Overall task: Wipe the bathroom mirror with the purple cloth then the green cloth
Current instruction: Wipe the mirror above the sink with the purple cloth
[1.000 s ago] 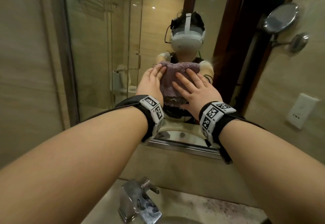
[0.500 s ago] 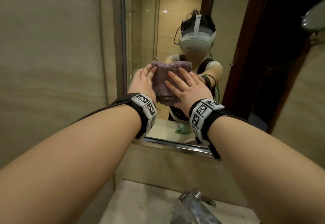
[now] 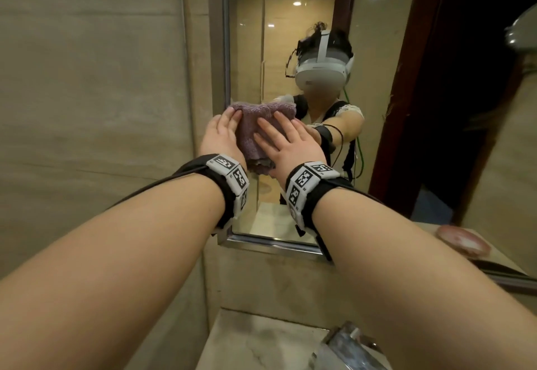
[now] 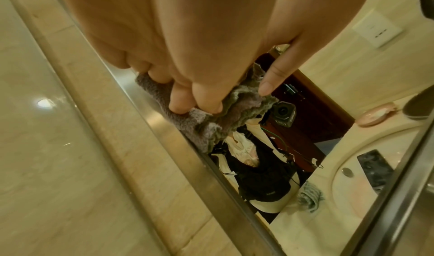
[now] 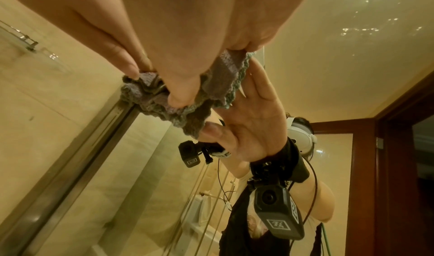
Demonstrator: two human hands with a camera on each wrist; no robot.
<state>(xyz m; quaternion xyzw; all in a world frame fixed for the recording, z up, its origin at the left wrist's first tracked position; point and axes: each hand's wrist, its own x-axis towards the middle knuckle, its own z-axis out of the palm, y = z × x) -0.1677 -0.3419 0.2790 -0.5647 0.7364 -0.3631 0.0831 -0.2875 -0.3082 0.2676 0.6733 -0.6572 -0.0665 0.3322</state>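
At the mirror's (image 3: 290, 50) left edge, both hands press the purple cloth (image 3: 255, 125) flat on the glass. Left hand (image 3: 222, 137) lies on the cloth's left part with fingers fairly straight, tips on the fabric just beside the metal frame (image 4: 164, 130). Right hand (image 3: 287, 146) is spread wide over the right part.

Risks, as judgement: the cloth is bunched and folded at its lower edge, so it may slip from under flat palms and drop to the tabletop (image 3: 261, 340) or onto the faucet (image 3: 348, 346); the left fingers could catch the frame; the strip along the frame may be missed.

The green cloth (image 4: 310, 197) shows only as a reflection, lying on the tabletop by the sink.

Writing: square coded markers on the wristbands, no readable text; a small logo on the reflected black bag, too small to read.
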